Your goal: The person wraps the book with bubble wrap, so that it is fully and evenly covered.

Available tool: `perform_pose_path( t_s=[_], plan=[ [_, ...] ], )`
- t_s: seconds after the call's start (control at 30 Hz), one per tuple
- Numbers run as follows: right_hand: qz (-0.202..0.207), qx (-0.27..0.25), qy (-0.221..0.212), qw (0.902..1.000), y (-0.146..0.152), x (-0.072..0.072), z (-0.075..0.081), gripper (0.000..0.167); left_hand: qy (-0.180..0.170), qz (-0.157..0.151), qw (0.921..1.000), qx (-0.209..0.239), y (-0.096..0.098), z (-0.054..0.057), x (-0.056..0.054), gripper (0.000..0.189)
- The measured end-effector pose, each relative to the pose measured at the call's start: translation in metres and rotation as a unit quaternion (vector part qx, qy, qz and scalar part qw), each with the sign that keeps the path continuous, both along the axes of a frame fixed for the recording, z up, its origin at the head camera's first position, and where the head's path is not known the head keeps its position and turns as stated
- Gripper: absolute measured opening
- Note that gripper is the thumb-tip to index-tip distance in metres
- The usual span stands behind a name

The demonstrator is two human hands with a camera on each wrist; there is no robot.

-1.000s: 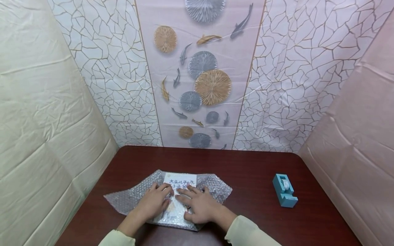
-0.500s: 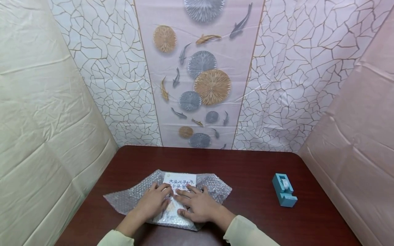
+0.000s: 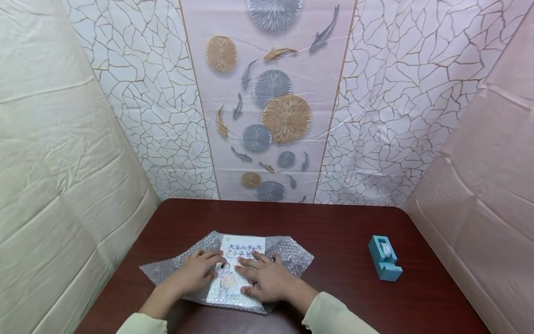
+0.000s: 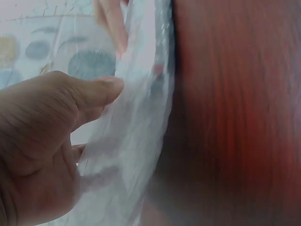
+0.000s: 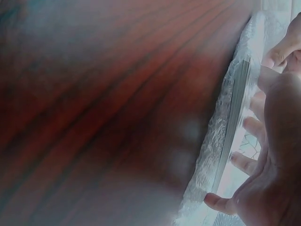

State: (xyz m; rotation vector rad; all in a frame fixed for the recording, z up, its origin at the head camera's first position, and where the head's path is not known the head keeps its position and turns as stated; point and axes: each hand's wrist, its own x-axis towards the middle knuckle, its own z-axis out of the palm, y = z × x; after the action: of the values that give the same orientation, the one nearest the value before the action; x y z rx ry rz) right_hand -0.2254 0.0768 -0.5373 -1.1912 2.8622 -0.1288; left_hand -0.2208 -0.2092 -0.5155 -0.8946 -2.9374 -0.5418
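Note:
A white book (image 3: 244, 242) with blue Chinese lettering lies on a sheet of clear bubble wrap (image 3: 294, 255) on the table. Film appears to cover its lower part. My left hand (image 3: 196, 273) rests at the book's left side, fingers loosely bent over the wrap and cover. In the left wrist view, its thumb (image 4: 106, 90) touches the wrap. Spread fingers of my right hand (image 3: 271, 278) rest on the cover's right half. The right wrist view shows the book's page edges (image 5: 233, 122) beside the wrap. My hands hide parts of the cover.
A blue tape dispenser (image 3: 385, 258) with a roll of tape stands at the right of the dark red-brown table (image 3: 325, 227). Bubble wrap flaps spread out left and right of the book. A patterned cloth (image 3: 267, 153) hangs behind the table.
My left hand has slid left and slightly down, uncovering more of the cover. The right hand's thumb has drawn a little left and is otherwise nearly still. Book and wrap keep their place.

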Motion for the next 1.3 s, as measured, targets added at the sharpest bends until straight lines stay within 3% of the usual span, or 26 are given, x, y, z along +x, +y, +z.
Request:
perform_pose_path(
  t_s=[0.1, 0.2, 0.33, 0.4, 0.63, 0.9, 1.13, 1.3],
  plan=[
    [0.002, -0.001, -0.002, 1.0, 0.001, 0.0, 0.0, 0.065, -0.023, 0.015, 0.9994, 0.02, -0.012, -0.001, -0.003, 0.035],
    [0.004, -0.003, -0.001, 1.0, 0.001, -0.001, -0.001, 0.065, -0.022, 0.037, 0.9987, 0.029, -0.022, -0.005, -0.004, 0.047],
    [0.006, -0.005, -0.007, 0.9999, 0.001, 0.0, -0.002, 0.065, -0.013, 0.079, 0.9968, 0.008, -0.032, -0.005, -0.003, 0.049],
    [0.007, -0.006, -0.014, 0.9999, 0.002, 0.0, -0.003, 0.065, -0.021, 0.108, 0.9938, -0.008, -0.036, 0.0, 0.0, 0.045],
    [0.009, -0.008, -0.023, 0.9997, 0.002, -0.001, -0.004, 0.065, -0.067, 0.198, 0.976, -0.059, -0.05, 0.02, 0.005, 0.048],
    [0.006, -0.004, -0.017, 0.9998, 0.002, 0.001, -0.002, 0.065, -0.083, 0.274, 0.9532, -0.097, -0.067, 0.02, 0.006, 0.056],
    [0.007, -0.002, -0.017, 0.9998, 0.002, 0.0, -0.001, 0.065, -0.039, 0.337, 0.9382, -0.068, -0.077, 0.023, 0.006, 0.05],
    [0.009, -0.006, -0.024, 0.9997, 0.002, -0.001, 0.0, 0.064, -0.02, 0.347, 0.9374, -0.011, -0.083, 0.031, 0.004, 0.036]
  ],
)
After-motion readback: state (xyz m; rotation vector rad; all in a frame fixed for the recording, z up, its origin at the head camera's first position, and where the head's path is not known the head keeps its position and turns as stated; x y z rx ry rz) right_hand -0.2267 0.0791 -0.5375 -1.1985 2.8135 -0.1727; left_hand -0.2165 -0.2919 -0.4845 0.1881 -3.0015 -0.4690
